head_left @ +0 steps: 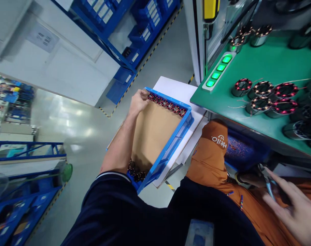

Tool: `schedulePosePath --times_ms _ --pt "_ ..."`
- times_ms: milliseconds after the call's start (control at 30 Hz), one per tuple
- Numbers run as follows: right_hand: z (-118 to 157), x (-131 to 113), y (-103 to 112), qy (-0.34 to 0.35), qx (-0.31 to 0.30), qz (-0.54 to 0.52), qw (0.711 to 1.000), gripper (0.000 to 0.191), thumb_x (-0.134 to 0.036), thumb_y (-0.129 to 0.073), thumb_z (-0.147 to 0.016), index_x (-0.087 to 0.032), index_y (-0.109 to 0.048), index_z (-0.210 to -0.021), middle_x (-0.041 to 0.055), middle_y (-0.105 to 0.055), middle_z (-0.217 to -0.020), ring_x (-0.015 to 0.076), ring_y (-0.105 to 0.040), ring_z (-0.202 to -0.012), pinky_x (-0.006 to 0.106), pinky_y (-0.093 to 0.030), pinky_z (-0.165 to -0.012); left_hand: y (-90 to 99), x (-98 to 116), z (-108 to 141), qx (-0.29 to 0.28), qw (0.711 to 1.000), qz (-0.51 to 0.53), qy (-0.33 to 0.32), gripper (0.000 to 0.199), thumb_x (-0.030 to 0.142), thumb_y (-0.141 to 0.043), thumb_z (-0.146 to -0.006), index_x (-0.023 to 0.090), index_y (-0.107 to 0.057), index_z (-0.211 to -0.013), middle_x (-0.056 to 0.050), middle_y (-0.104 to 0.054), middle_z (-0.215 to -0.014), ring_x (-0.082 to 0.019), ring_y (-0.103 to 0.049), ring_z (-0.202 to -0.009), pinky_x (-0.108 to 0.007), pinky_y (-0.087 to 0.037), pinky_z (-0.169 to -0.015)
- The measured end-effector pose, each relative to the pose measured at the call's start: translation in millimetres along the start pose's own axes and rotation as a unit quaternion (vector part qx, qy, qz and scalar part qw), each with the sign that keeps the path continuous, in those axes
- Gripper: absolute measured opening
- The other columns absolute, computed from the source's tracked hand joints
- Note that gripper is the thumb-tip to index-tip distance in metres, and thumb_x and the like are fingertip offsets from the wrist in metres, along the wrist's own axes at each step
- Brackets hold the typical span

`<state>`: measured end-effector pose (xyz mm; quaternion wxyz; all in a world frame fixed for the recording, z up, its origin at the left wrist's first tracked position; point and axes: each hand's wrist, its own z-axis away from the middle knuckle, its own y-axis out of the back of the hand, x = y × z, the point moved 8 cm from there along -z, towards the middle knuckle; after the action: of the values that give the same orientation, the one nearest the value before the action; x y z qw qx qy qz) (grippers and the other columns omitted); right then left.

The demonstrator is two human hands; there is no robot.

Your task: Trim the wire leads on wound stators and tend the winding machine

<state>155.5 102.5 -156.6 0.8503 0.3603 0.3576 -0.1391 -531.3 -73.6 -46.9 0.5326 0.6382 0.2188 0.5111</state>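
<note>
My left hand (139,101) is at the far left corner of a blue crate (168,140), its fingers closed over the end of a row of wound stators (170,106); whether it grips a stator or the rim is hidden. Brown cardboard (155,131) lines the crate. More dark stators (137,174) sit at its near end, partly behind my arm. At the lower right, my right hand (291,201) holds pliers (269,186) above my orange-clad leg.
A green workbench (280,65) at the right bears several stators with loose wires (263,89) and a strip of green-lit buttons (218,71). Below it is a blue bin with copper scraps (241,148). Blue shelving (119,37) stands beyond the crate.
</note>
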Motion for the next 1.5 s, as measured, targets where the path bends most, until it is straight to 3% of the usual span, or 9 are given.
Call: schedulePosePath --times_ms 100,267,433,567,700,800,967,1167,1500 --pt "-6 -9 -11 -0.122 -0.071 -0.192 0.971 0.096 -0.062 -0.091 -0.064 -0.051 -0.067 -0.156 0.0158 -0.069 -0.112 0.0228 -0.060 -0.067 0.052 -0.051 -0.062 15.7 63 30 0.031 0.994 0.034 -0.103 0.050 0.041 -0.090 -0.084 0.023 -0.067 -0.124 -0.007 -0.079 -0.129 -0.025 -0.074 -0.109 -0.038 -0.058 -0.101" --pt "-6 -62 -41 -0.293 -0.146 -0.584 0.743 0.093 -0.050 -0.086 -0.067 -0.018 -0.066 -0.152 0.0081 -0.062 -0.099 0.0162 -0.057 -0.077 0.028 -0.057 -0.061 -13.7 235 122 -0.047 0.909 0.120 -0.397 0.045 0.054 -0.077 -0.102 0.028 -0.068 -0.136 -0.002 -0.075 -0.139 -0.023 -0.071 -0.123 -0.039 -0.061 -0.101" --pt "1 -82 -46 -0.275 -0.150 -0.625 0.715 0.095 -0.044 -0.084 -0.070 -0.011 -0.060 -0.156 0.0061 -0.064 -0.096 0.0143 -0.053 -0.074 0.025 -0.052 -0.059 -86.1 323 165 -0.095 0.860 0.071 -0.496 0.037 0.044 -0.064 -0.109 0.022 -0.068 -0.139 -0.011 -0.069 -0.143 -0.028 -0.068 -0.130 -0.046 -0.057 -0.114" --pt "16 -70 -45 -0.263 -0.150 -0.624 0.721 0.092 -0.043 -0.090 -0.067 -0.012 -0.066 -0.151 0.0044 -0.065 -0.095 0.0132 -0.052 -0.073 0.024 -0.050 -0.059 -120.8 326 147 -0.103 0.870 0.015 -0.482 0.027 0.045 -0.064 -0.109 0.021 -0.074 -0.119 -0.010 -0.074 -0.130 -0.030 -0.069 -0.123 -0.049 -0.056 -0.112" --pt "31 -50 -47 -0.242 -0.130 -0.612 0.742 0.085 -0.045 -0.091 -0.070 -0.018 -0.069 -0.148 0.0034 -0.065 -0.095 0.0131 -0.051 -0.074 0.024 -0.049 -0.061 -82.6 315 153 -0.032 0.882 0.116 -0.456 0.020 0.042 -0.071 -0.107 0.023 -0.073 -0.103 -0.002 -0.076 -0.111 -0.021 -0.069 -0.106 -0.042 -0.059 -0.106" --pt "40 -45 -38 -0.168 -0.103 -0.548 0.813 0.080 -0.045 -0.076 -0.084 -0.025 -0.062 -0.160 0.0026 -0.066 -0.101 0.0136 -0.053 -0.076 0.026 -0.050 -0.066 -36.5 308 203 0.055 0.859 0.229 -0.454 0.019 0.039 -0.081 -0.101 0.024 -0.072 -0.093 0.001 -0.071 -0.102 -0.015 -0.064 -0.097 -0.035 -0.061 -0.091" --pt "59 -81 8 0.083 -0.013 -0.263 0.961 0.068 -0.027 -0.062 -0.103 -0.034 -0.056 -0.170 0.0041 -0.069 -0.120 0.0190 -0.065 -0.106 0.036 -0.056 -0.099 -42.9 311 309 -0.060 0.845 0.235 -0.476 0.019 0.030 -0.090 -0.091 0.035 -0.081 -0.107 -0.002 -0.076 -0.125 -0.028 -0.071 -0.110 -0.049 -0.065 -0.096" --pt "74 -121 39 0.196 0.044 -0.128 0.971 0.070 -0.022 -0.055 -0.109 -0.041 -0.048 -0.176 0.0054 -0.068 -0.122 0.0205 -0.064 -0.107 0.040 -0.060 -0.099 -75.6 305 349 -0.109 0.841 0.287 -0.445 0.032 0.026 -0.097 -0.086 0.043 -0.084 -0.109 0.001 -0.079 -0.122 -0.030 -0.075 -0.108 -0.050 -0.067 -0.100" --pt "71 -125 40 0.207 0.044 -0.113 0.971 0.073 -0.020 -0.056 -0.104 -0.038 -0.050 -0.174 0.0069 -0.068 -0.124 0.0236 -0.064 -0.109 0.046 -0.062 -0.102 -72.4 311 366 -0.135 0.843 0.269 -0.445 0.023 0.025 -0.096 -0.090 0.042 -0.085 -0.102 0.004 -0.081 -0.124 -0.025 -0.076 -0.107 -0.045 -0.064 -0.090"
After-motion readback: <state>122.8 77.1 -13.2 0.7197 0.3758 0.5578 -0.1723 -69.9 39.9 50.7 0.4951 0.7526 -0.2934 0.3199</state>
